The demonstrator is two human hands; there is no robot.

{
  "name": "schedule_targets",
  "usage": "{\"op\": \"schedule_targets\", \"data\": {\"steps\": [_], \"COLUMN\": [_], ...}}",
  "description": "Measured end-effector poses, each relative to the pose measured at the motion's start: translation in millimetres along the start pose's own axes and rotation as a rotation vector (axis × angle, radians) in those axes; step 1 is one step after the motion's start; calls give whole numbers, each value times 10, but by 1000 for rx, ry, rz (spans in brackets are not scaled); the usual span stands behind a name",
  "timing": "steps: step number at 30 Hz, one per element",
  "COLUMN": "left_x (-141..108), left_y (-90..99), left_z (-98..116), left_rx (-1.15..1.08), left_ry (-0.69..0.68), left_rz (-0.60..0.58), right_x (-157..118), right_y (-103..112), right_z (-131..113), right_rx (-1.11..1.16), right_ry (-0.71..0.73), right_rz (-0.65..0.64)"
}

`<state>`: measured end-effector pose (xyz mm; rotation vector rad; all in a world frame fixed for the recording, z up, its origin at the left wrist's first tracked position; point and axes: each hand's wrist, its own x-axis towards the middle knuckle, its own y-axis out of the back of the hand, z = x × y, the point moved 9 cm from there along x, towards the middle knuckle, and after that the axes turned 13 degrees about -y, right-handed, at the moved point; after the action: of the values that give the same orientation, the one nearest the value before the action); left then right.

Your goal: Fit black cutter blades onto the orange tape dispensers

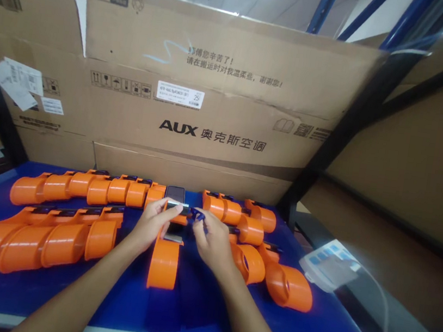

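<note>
Near the middle of the table, my left hand point(156, 220) grips an orange plastic piece point(176, 218) with a dark strip and a silver toothed edge, resembling a tape dispenser. My left thumb presses on the dark strip. Just to its right, my right hand point(211, 236) pinches a small dark blue plastic piece point(197, 215) close to the strip's end. Below the hands is an orange round body point(163, 264) with a grey metal-looking plate above it. Whether this body joins the held piece, I cannot tell, because the fingers cover the area between.
Several similar orange pieces point(65, 240) stand in rows on the left of the blue tabletop point(103, 303), and more orange pieces point(289, 285) lie right. A dark rectangular device point(175, 194) sits behind my hands. A white box point(330, 265) with a cable is at the right edge. Cardboard point(213, 104) walls the back.
</note>
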<state>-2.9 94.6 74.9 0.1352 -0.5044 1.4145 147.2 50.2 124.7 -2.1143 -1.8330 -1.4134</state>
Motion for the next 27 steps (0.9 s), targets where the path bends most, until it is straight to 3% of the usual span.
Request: {"op": "schedule_targets", "data": {"steps": [3, 9, 12, 16, 22, 27], "left_x": [13, 11, -1, -17, 4, 22], "left_y": [62, 173, 137, 67, 117, 167], "left_z": [28, 19, 27, 41, -56, -149], "left_rx": [-33, -111, -101, -86, -14, 61], "left_ry": [0, 15, 12, -3, 5, 24], "left_rz": [69, 188, 172, 136, 141, 131], "right_x": [35, 19, -33, -78, -65, 3], "right_y": [-25, -307, -410, -507, -504, -330], "right_z": [85, 391, 460, 499, 536, 440], "right_rx": [-22, -329, -422, -382, -271, -199], "right_ry": [-85, -263, -298, -339, -357, -296], "right_rz": [-8, -205, -293, -368, -354, -204]}}
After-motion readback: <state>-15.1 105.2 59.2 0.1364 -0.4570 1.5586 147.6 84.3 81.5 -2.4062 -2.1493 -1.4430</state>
